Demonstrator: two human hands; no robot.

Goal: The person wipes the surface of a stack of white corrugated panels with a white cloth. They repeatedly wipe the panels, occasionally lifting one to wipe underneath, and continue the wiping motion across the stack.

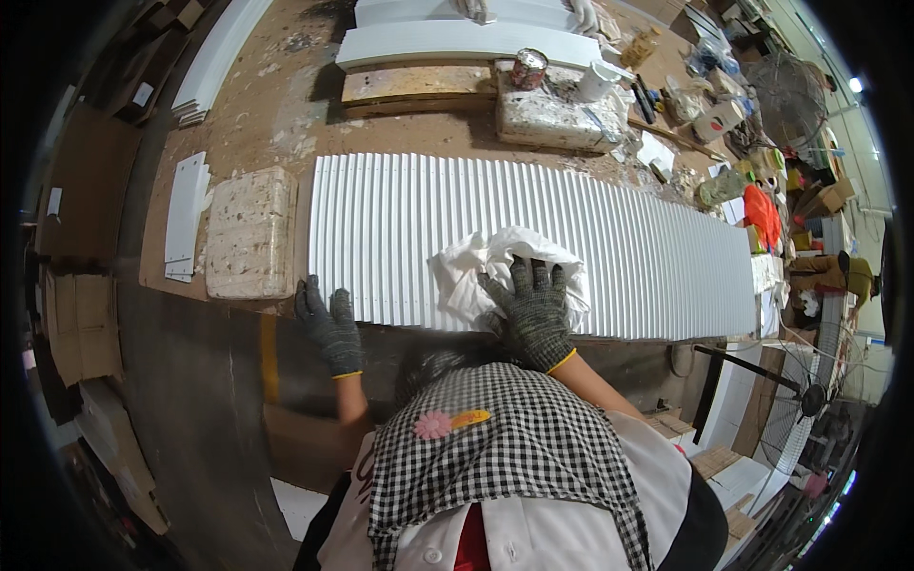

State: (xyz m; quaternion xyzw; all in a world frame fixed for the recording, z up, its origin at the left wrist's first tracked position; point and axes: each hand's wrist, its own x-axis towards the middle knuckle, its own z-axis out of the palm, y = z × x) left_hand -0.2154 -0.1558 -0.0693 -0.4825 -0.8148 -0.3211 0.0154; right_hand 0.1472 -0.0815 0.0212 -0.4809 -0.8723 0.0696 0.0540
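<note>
A long row of narrow white strips (400,219) lies packed side by side across the workbench, its surface ribbed. My right hand (535,309), in a dark grey knit glove with a yellow cuff, presses a crumpled white cloth (466,281) onto the middle of the row, fingers curled over the fabric. At the row's near left corner, my left hand (330,328) wears a matching glove. Its fingers are apart and rest against the end and front edge, with nothing held.
Left of the row sit a stained whitish block (249,233) and a few flat white boards (186,214). Beyond it, a paint-spattered block (562,114) bears a tin can (529,69) and a white cup (598,81). Another person's gloved hands (476,9) touch white boards at the far side.
</note>
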